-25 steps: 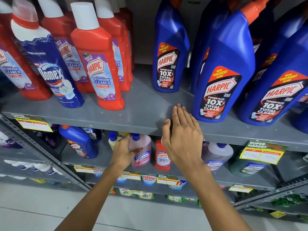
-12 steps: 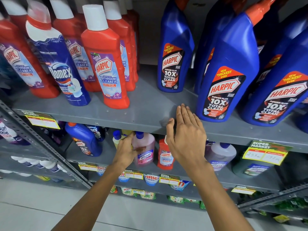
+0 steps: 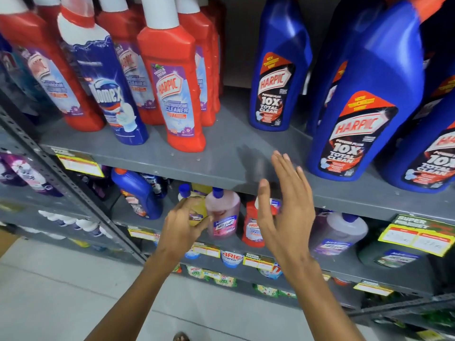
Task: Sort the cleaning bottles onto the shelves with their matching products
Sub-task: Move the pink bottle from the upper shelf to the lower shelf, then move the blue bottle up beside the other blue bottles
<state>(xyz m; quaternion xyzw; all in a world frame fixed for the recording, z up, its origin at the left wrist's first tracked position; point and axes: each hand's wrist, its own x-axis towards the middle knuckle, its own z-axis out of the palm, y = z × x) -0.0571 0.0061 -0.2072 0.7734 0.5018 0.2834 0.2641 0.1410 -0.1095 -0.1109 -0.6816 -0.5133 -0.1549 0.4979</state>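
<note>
My left hand point(image 3: 183, 226) reaches into the lower shelf and grips a small yellow bottle with a blue cap point(image 3: 198, 207), next to a pink bottle point(image 3: 222, 215). My right hand point(image 3: 286, 207) hovers open, fingers spread, just off the front edge of the upper grey shelf point(image 3: 221, 166). On that shelf stand several red Harpic bathroom cleaner bottles point(image 3: 176, 94), a dark blue Domex bottle point(image 3: 105, 87) among them, and several blue Harpic bottles point(image 3: 279, 77) to the right. A small red Harpic bottle point(image 3: 251, 230) stands behind my right hand.
On the lower shelf are a blue bottle point(image 3: 138, 195) at the left, a pale purple bottle point(image 3: 337, 235) and a dark green one point(image 3: 391, 257) at the right. Yellow price tags point(image 3: 418, 235) hang on the shelf edges. A slotted upright point(image 3: 73, 190) runs diagonally at left. Below is the tiled floor point(image 3: 61, 299).
My right hand has lifted off the upper shelf's edge and now hovers. My left hand has closed around the yellow bottle and drawn it forward. The view has shifted left.
</note>
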